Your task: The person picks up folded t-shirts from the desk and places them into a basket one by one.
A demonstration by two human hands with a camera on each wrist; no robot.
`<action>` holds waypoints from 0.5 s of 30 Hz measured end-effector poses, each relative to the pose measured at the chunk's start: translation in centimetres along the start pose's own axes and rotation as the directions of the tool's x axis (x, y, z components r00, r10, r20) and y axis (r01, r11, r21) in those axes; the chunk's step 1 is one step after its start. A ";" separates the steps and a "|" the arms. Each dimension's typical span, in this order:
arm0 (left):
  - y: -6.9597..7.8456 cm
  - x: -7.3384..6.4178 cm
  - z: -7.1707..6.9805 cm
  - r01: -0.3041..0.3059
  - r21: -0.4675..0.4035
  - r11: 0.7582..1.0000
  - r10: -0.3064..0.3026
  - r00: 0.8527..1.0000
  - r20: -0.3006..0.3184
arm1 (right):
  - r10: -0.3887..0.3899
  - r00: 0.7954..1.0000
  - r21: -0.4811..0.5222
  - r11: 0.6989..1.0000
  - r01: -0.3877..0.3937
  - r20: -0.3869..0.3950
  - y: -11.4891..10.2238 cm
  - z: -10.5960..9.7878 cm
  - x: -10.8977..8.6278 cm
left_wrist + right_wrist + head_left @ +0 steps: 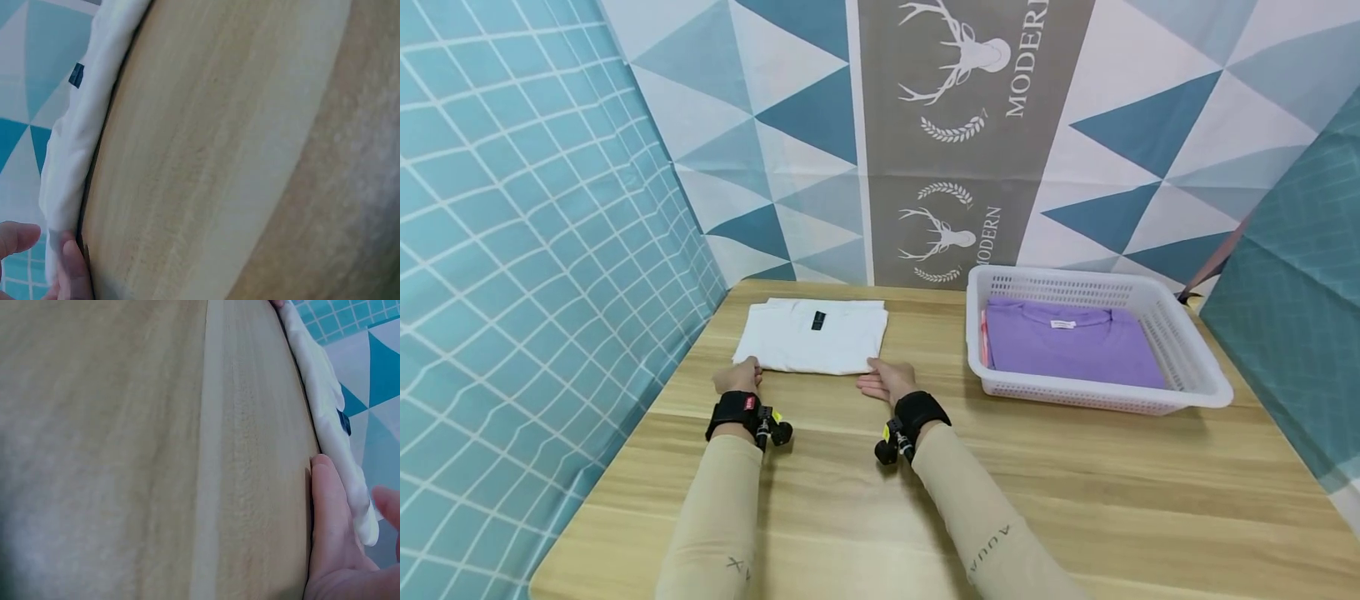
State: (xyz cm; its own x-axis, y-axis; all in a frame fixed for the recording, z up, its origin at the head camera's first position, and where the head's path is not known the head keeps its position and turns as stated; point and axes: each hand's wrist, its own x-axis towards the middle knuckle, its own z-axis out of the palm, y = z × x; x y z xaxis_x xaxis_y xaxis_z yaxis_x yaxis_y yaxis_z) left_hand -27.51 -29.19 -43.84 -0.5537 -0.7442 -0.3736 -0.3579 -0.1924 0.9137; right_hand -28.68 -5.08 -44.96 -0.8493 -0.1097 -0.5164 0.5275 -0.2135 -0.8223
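A folded white T-shirt (808,337) with a dark neck label lies on the wooden table, its long near edge facing me. At the near left corner my left hand (739,377) touches that edge; the left wrist view shows its fingers (74,265) against the cloth and the thumb spread apart. My right hand (887,381) is at the near right corner. Its straight fingers (328,500) lie along the shirt's near edge, low on the table, while the thumb (389,505) stands apart on the far side of the cloth.
A white perforated plastic basket (1090,398) stands at the right back of the table (820,500). Inside lies a folded purple T-shirt (1067,346), with something pink-red at its left side. Patterned cloth hangs behind, and blue checked cloth (512,250) borders the left.
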 end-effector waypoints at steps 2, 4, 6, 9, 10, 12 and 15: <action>0.1 -0.2 0.2 -0.076 0.078 0.994 0.078 0.997 -0.026 | -0.011 1.000 -0.005 1.000 0.011 -0.010 -0.1 0.1 -0.1; 0.3 -0.3 0.3 -0.147 0.164 0.976 0.158 0.986 -0.057 | -0.014 1.000 -0.003 1.000 0.014 -0.015 -0.1 0.3 -0.1; 0.4 -0.3 0.2 -0.180 0.222 0.958 0.202 0.976 -0.081 | -0.012 1.000 -0.012 1.000 0.012 -0.016 -0.1 0.4 -0.2; 0.4 -0.1 -0.2 -0.164 0.257 0.952 0.196 0.975 -0.103 | 0.002 1.000 -0.035 0.999 -0.003 -0.017 0.0 0.7 -0.3; 0.4 0.0 -0.4 -0.158 0.265 0.951 0.190 0.977 -0.100 | 0.007 1.000 -0.044 0.999 -0.007 -0.019 0.0 0.8 -0.3; 0.2 0.4 -0.7 -0.140 0.276 0.951 0.171 0.981 -0.093 | 0.015 1.000 -0.058 0.998 -0.016 -0.015 0.1 0.8 -0.5; -2.2 5.2 -0.6 -0.163 0.328 0.931 0.194 0.979 -0.064 | 0.016 1.000 -0.079 0.997 -0.017 -0.019 0.2 0.5 -0.8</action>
State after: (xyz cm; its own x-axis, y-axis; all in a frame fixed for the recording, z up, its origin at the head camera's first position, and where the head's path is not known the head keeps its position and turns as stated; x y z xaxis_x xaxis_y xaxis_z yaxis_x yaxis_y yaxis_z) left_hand -29.17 -33.02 -47.71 -0.5631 -0.8068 -0.1786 -0.4894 0.1514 0.8588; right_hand -27.91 -5.58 -44.64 -0.8403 -0.0950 -0.5337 0.5420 -0.1343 -0.8296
